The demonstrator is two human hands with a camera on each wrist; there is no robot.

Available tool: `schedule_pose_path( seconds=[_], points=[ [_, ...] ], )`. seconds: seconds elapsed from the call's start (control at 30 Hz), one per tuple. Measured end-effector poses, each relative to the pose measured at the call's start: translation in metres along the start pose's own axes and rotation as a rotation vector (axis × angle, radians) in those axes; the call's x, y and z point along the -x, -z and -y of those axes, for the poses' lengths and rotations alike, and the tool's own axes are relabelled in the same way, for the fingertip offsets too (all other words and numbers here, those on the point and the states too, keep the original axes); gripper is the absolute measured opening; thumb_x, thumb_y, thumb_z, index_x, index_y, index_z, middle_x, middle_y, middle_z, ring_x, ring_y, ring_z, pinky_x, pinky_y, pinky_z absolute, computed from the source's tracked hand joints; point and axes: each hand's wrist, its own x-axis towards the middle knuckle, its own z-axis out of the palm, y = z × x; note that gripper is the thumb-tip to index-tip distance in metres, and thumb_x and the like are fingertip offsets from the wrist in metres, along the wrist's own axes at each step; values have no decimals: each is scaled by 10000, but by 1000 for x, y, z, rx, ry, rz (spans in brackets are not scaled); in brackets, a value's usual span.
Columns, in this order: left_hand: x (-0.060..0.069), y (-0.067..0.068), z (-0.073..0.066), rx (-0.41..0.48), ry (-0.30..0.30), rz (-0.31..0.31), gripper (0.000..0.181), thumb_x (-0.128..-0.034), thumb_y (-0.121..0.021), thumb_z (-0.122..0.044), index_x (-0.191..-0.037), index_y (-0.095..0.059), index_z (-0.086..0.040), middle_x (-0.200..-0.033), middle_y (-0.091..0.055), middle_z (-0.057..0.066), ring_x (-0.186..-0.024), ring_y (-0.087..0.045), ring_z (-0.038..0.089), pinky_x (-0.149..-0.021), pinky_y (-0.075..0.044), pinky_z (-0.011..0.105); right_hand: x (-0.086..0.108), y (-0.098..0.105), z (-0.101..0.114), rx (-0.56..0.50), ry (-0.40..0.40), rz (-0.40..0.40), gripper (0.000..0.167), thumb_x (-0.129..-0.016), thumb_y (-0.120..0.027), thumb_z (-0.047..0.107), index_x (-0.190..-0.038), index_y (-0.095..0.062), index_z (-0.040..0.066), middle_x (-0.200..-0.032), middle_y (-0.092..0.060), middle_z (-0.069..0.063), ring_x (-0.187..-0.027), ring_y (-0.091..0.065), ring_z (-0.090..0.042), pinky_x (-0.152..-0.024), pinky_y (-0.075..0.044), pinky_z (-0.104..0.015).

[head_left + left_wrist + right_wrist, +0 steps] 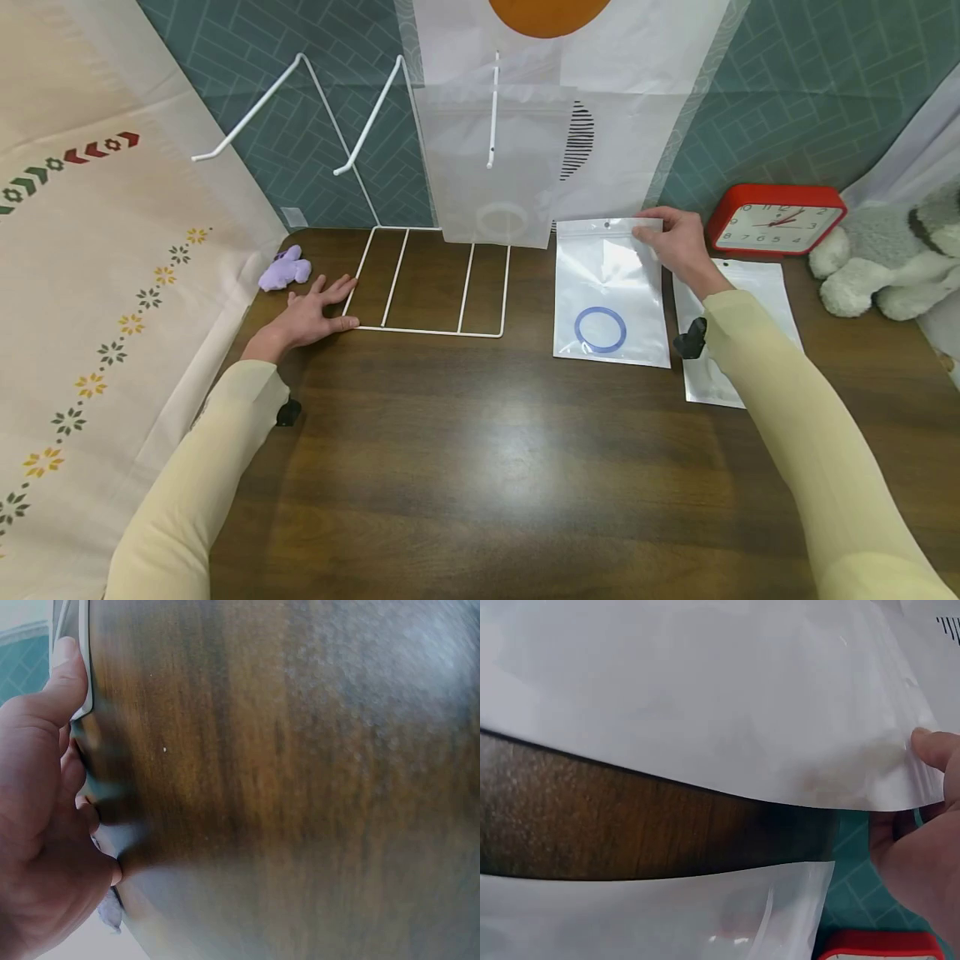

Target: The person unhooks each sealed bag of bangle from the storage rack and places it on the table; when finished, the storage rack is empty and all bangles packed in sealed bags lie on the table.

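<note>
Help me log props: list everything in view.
Table: 1, brown, beneath
Rack: 1, white, back left
Hanging pouch: 1, translucent, rack's right
Blue-ringed pouch: 1, silvery, beside rack
Clock: 1, red, right
Flat pouch: 1, silvery, near clock
Toy: 1, purple, left
Plush: 1, grey-white, right
Wall: 1, teal, behind
Panel: 1, white, wall
Cloths: 2, pale, sides
Cameras: 2, black, wrists
Sleeves: 2, yellowish, forearms
Left hand: 1, bare, at rack
Right hand: 1, bare, pinching blue-ringed pouch

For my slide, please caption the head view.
Left hand touches a white wire rack; right hand pinches a zip pouch showing a blue ring.
</note>
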Motion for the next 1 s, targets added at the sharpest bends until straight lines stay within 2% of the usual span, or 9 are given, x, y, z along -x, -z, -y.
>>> schedule_pose_path(
  seconds=[0.07,0.13,0.2,0.27,0.57,0.83,1.0],
  points=[
    [0,0,0,1,2,1,816,-987,-633,-376,-1601,-184,-81,-1661,-89,133,-1480,67,459,-1017,90,779,0,-2,1,25,15,-15,355,-990,-636,212,-1300,-665,42,-1256,-605,-140,-1023,-421,-206,-775,-426,-290],
    [0,0,0,0,4,2,819,-986,-632,-383,-1603,-183,-86,-1662,-89,129,-1481,67,456,-1017,86,780,0,-3,1,56,29,-32,347,-985,-634,187,-1297,-666,38,-1302,-603,-152,-1089,-449,-239,-889,-452,-332],
    [0,-1,0,1,5,1,821,-985,-633,-389,-1604,-184,-91,-1662,-91,127,-1482,66,453,-1018,85,780,-1,-4,1,91,51,-47,348,-980,-630,155,-1302,-660,28,-1339,-596,-171,-1161,-465,-277,-991,-437,-406],
    [0,-1,-1,1,6,2,821,-984,-634,-390,-1604,-184,-93,-1662,-91,127,-1483,67,452,-1018,86,780,-1,-5,0,128,64,-58,355,-976,-627,135,-1314,-653,29,-1365,-584,-179,-1205,-467,-304,-1037,-415,-465],
    [0,2,-3,-9,2,1,816,-986,-634,-380,-1601,-189,-82,-1659,-96,140,-1480,61,462,-1012,83,786,-3,-9,-4,265,131,-58,333,-955,-625,59,-1278,-658,-12,-1327,-502,-264,-1287,-392,-428,-1091,-283,-565],
    [1,1,-2,-6,6,3,817,-987,-631,-384,-1604,-183,-89,-1660,-91,137,-1482,63,457,-1016,82,783,-3,-14,-5,315,122,-34,342,-963,-615,57,-1295,-644,-20,-1319,-447,-267,-1248,-390,-429,-1049,-343,-566],
    [1,1,-2,-3,8,5,819,-988,-627,-393,-1607,-176,-100,-1662,-87,133,-1483,69,450,-1018,87,780,-5,-16,-5,350,143,-23,343,-959,-608,53,-1288,-641,-37,-1313,-427,-278,-1221,-399,-431,-1035,-358,-559]
  ],
)
